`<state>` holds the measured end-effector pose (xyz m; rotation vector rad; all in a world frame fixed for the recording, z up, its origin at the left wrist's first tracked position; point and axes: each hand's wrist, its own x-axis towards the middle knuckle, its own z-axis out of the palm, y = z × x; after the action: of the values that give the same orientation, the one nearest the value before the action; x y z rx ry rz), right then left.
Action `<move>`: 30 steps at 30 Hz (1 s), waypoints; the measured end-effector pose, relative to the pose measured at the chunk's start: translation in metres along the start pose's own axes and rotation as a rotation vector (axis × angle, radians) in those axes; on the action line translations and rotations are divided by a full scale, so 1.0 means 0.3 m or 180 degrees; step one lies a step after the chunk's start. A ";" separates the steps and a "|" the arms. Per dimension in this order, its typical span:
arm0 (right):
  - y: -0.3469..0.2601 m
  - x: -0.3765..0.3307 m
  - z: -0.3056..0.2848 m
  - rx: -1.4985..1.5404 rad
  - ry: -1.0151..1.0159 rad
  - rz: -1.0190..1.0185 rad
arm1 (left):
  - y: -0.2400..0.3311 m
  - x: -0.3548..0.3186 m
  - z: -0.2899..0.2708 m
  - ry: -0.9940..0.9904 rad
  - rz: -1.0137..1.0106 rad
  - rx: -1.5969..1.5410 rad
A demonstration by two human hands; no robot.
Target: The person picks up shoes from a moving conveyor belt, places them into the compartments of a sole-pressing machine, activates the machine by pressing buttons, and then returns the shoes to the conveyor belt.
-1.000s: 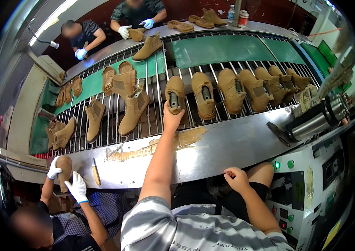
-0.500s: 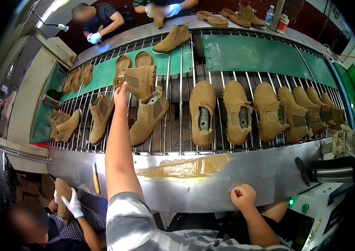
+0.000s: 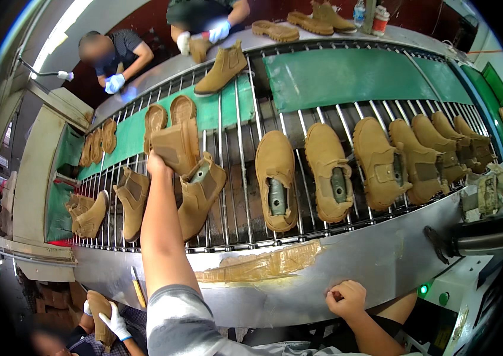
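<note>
My left arm reaches over the rod rack, and my left hand (image 3: pixel 158 165) is closed on a tan ankle boot (image 3: pixel 173 146) with elastic side panels. This boot lies on its side with its chunky sole facing right. Just behind it, two loose tan soles (image 3: pixel 155 121) rest on a green sheet (image 3: pixel 209 113). Another boot (image 3: pixel 203 199) stands right beside my left forearm, and one more boot (image 3: pixel 133 199) is on its left. Near the front metal ledge, my right hand (image 3: pixel 346 298) is curled into a loose fist, with nothing seen in it.
Several tan boots (image 3: pixel 276 172) lean in a row along the right of the rack (image 3: pixel 234 207). A yellow-handled knife (image 3: pixel 137 288) lies on the metal ledge (image 3: pixel 299 291), which has brown tape (image 3: pixel 263 264). Co-workers with gloved hands (image 3: pixel 115 83) handle footwear across the rack and at lower left.
The whole view has shifted, so the rack sits lower and slightly left. My left hand still grips the boot, and my right hand stays curled by the ledge.
</note>
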<state>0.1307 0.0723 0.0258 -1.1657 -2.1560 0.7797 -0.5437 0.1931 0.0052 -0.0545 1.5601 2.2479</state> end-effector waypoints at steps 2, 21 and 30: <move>-0.001 -0.002 0.005 0.0043 0.0064 -0.0063 | 0.028 -0.057 -0.012 -0.0182 0.0380 -0.0280; 0.005 -0.011 -0.003 0.0010 0.0012 0.0046 | 0.006 -0.270 0.210 0.0055 0.0475 -0.0351; 0.071 -0.038 -0.012 -0.0093 -0.0020 0.0267 | 0.171 -0.408 0.431 0.0040 0.1265 0.0403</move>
<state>0.1499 0.0727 0.0108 -1.2771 -2.1419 0.7911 -0.4242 0.2583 0.1307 0.3034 1.8492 2.4321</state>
